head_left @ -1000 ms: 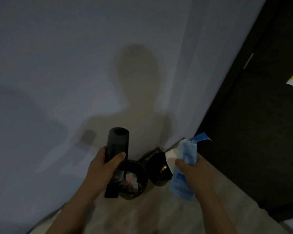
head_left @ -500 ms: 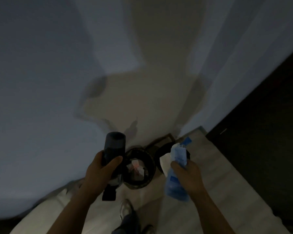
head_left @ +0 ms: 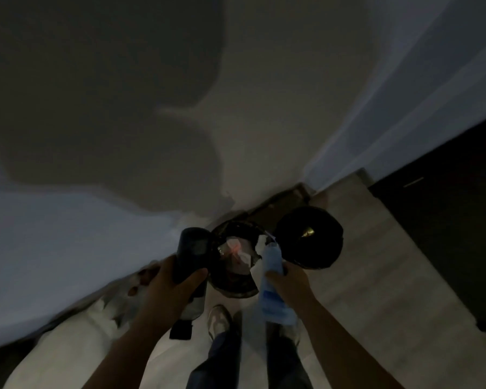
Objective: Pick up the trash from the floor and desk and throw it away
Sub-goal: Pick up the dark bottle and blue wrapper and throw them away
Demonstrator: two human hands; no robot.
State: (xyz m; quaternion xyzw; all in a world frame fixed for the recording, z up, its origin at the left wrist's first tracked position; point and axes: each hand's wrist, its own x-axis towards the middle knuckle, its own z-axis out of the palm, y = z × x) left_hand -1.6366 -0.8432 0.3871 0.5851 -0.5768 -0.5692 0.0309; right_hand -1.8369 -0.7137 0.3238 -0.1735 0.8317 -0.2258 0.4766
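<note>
Wrapper [head_left: 272,279], blue and soft, is pinched mid-length by right hand [head_left: 288,282] over bin [head_left: 235,290]; left hand [head_left: 169,287] grips stiff black cylinder [head_left: 190,254].

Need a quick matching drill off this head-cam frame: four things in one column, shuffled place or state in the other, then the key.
Things:
1. black cylinder
2. blue packet
3. left bin
4. right bin

Place or state:
A. held in the right hand
B. shows crumpled pale trash inside
B is followed by:
C. held in the left hand
D. mostly dark inside, one small glint

Pairs: 1-C, 2-A, 3-B, 4-D
</note>
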